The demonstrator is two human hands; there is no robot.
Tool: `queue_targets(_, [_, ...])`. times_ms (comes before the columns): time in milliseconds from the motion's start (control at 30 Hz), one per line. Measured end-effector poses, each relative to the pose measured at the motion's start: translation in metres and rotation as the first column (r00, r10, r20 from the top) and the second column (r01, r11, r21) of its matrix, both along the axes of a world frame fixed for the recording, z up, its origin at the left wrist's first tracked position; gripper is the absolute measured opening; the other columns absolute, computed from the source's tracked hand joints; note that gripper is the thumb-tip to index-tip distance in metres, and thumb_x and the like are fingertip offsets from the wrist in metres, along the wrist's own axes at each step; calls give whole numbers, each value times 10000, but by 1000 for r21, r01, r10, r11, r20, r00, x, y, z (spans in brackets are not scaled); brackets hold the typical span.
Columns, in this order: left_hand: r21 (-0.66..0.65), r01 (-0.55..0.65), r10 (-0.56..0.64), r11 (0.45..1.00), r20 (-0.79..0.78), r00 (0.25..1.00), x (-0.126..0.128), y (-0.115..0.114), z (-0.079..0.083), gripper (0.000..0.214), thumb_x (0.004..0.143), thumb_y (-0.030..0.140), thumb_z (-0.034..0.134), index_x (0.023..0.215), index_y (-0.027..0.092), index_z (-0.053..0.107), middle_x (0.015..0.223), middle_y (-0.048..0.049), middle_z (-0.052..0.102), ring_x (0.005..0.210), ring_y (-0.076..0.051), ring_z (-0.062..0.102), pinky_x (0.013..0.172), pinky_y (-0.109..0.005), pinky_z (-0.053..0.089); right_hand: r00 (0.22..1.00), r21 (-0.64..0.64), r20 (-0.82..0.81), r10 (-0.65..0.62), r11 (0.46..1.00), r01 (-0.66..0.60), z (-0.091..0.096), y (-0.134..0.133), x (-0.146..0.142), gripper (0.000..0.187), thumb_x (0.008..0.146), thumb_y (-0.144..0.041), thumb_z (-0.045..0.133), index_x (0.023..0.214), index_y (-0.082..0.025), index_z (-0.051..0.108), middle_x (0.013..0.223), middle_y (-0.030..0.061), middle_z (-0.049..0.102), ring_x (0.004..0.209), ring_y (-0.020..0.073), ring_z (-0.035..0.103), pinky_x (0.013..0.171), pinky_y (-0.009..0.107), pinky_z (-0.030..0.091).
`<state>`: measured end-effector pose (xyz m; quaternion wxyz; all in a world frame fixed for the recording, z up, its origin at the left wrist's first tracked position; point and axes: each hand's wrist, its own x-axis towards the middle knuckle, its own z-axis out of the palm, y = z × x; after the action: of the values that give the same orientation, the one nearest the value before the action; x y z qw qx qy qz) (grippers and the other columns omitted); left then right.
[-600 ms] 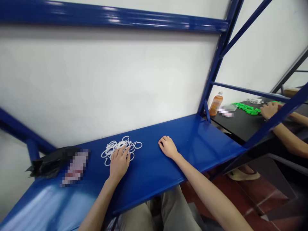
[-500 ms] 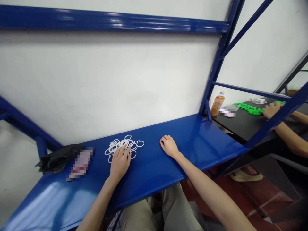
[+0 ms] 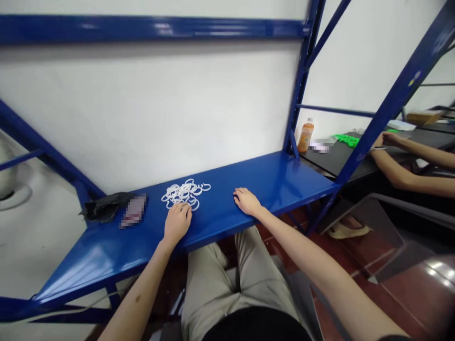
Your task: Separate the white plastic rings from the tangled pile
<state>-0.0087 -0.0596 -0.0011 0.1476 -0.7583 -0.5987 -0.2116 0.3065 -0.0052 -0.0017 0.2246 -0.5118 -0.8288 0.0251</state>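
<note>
A heap of several thin white rings point(image 3: 185, 191) lies on the blue metal shelf point(image 3: 270, 182). My left hand point(image 3: 177, 222) rests on the shelf just in front of the heap, its fingers curled and their tips at the nearest rings. My right hand point(image 3: 246, 201) lies palm down on the bare shelf to the right of the heap, fingers loosely bent, holding nothing.
A black bag point(image 3: 103, 207) lies at the shelf's left end. Blue frame posts point(image 3: 302, 80) rise at the shelf's right end. Beyond them, an orange bottle point(image 3: 305, 136) and green pieces point(image 3: 346, 139) sit on a black table where another person's hands point(image 3: 389, 139) work.
The view has pulled back and tilted down, showing my lap. My left hand has slid back from on top of the rings to their near edge and curled. My right hand stays put.
</note>
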Motion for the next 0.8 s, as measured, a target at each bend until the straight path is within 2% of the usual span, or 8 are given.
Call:
queue_targets(133, [-1,26,-26,1000,-2,1000,1,-3,-1,313,976,283,382,997,207,685,1080,-104,704,1056,-256,616,959,-394,473,1000,18,8,-8,1000,8,2,-3,3,257,995,-241,504,1167,-159,677,1253,118,662,1164,222,569,1019,349,410])
queue_targets(300, [8,-8,8,1000,12,1000,2,-1,-4,350,1002,332,355,1048,195,674,1126,-113,693,1107,-277,594,970,-412,457,1000,44,13,-14,999,14,1,3,3,253,1005,-254,478,1151,-160,663,1207,116,659,1134,236,556,988,360,412])
queue_targets(400, [30,-41,41,999,14,999,6,0,-3,411,1003,416,369,1160,172,658,1245,-145,657,1183,-307,567,998,-446,443,1000,49,14,-16,999,15,3,3,2,227,998,-254,489,1107,-162,665,1145,105,667,1071,235,564,957,359,419])
queue_targets(500, [22,-90,90,996,16,996,11,14,-2,594,961,564,416,1369,157,560,1457,-174,530,1336,-357,471,1110,-512,359,1000,56,14,-17,998,17,4,2,2,215,996,-265,494,1096,-171,660,1137,100,658,1052,229,556,944,355,419])
queue_targets(633, [-115,-195,201,974,43,979,17,48,-4,872,902,714,393,1541,122,346,1626,-194,289,1488,-416,255,1190,-637,160,1000,51,15,-20,998,19,4,3,3,199,989,-261,506,1093,-181,655,1140,91,650,1053,225,548,946,350,419])
queue_targets(733, [-214,-234,254,948,69,965,18,65,-6,896,902,744,322,1547,124,330,1631,-200,270,1503,-427,213,1171,-682,135,1000,49,14,-17,999,16,4,4,3,196,988,-265,508,1092,-184,653,1144,87,647,1058,227,542,954,350,418])
queue_targets(800, [-217,-237,259,947,75,963,17,68,-7,860,911,729,311,1521,126,376,1603,-210,330,1486,-428,254,1160,-683,153,1000,49,11,-17,999,16,4,4,3,190,985,-262,511,1083,-183,652,1140,85,646,1052,230,541,952,352,418])
